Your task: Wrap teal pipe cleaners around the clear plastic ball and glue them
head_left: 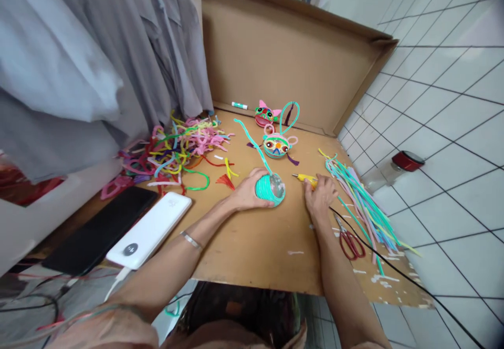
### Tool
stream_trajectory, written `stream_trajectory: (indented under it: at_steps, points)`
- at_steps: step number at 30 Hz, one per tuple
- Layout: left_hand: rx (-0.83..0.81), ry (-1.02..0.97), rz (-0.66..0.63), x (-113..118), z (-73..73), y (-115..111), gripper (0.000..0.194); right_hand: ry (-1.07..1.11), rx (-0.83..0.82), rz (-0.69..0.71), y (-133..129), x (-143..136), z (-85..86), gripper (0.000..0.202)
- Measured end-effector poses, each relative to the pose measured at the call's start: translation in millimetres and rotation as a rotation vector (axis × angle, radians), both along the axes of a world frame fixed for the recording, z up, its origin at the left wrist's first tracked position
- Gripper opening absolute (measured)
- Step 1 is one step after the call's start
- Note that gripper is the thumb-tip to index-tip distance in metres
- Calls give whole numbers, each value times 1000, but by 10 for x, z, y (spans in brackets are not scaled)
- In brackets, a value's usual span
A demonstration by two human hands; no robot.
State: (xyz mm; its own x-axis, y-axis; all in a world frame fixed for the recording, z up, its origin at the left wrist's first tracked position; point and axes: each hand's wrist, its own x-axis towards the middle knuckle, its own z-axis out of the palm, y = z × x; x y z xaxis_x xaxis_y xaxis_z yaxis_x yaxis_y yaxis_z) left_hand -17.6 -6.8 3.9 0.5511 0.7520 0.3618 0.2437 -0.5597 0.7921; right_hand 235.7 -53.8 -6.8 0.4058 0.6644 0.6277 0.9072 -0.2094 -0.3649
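My left hand (250, 190) is wrapped round a ball (264, 191) wound with turquoise pipe cleaner, just above the tabletop's middle. A silvery, uncovered patch shows on the ball's right side, and a long loose end of turquoise pipe cleaner (254, 145) runs from it up and to the left. To the right, my right hand (322, 196) is closed on a yellow hot glue gun (306, 179), its metal nozzle pointing left. The grip of the glue gun is mostly hidden under the fingers. A black cable (378, 250) trails from it towards the lower right.
Two decorated animal-face balls (276, 145) stand at the back by a cardboard wall (283, 55). Tangled pipe cleaners (185, 147) heap at left, above a white power bank (151, 228) and black phone (102, 228). Red-handled scissors (352, 244) and straight pipe cleaners (360, 202) lie right.
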Motion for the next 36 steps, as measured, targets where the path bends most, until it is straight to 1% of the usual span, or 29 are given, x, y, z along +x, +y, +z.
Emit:
stream_trajectory:
  at_steps: [3, 5, 6, 7, 9, 10, 12, 15, 19, 21, 23, 27, 32, 36]
  points:
    - [52, -25, -3, 28, -31, -18, 86, 18, 147, 282, -118, -361, 218, 41]
    - [112, -63, -18, 45, -48, -30, 84, -35, 171, 412, -202, -660, 408, 43]
    - [146, -81, -26, 51, -52, -35, 81, -81, 156, 454, -236, -802, 507, 47]
    - [177, -94, -32, 56, -53, -41, 78, -124, 130, 492, -263, -927, 603, 46]
    - [222, -95, -32, 58, -46, -49, 71, -204, 84, 555, -294, -1100, 765, 30]
    - [237, -86, -24, 56, -39, -52, 69, -220, 86, 549, -306, -1142, 823, 24]
    - [254, -67, 8, 50, -23, -53, 71, -204, 100, 533, -338, -1151, 879, 26]
    - [248, -61, 41, 39, 0, -51, 75, -45, 119, 551, -431, -1058, 823, 23]
    - [217, -69, 54, 38, 15, -59, 74, 248, 168, 583, -554, -967, 605, 14]
    - [215, -74, 51, 43, 12, -62, 74, 338, 206, 599, -570, -967, 490, 11]
    - [218, -87, 45, 48, 6, -61, 73, 375, 224, 614, -549, -980, 394, 9]
    - [227, -105, 32, 44, 3, -49, 73, 337, 243, 624, -455, -994, 283, 7]
    - [198, -75, 14, 18, 26, -40, 73, 158, 337, 698, -382, -1001, 221, 8]
    - [182, -61, 20, 16, 11, -23, 74, 70, 358, 698, -378, -1003, 178, 10]
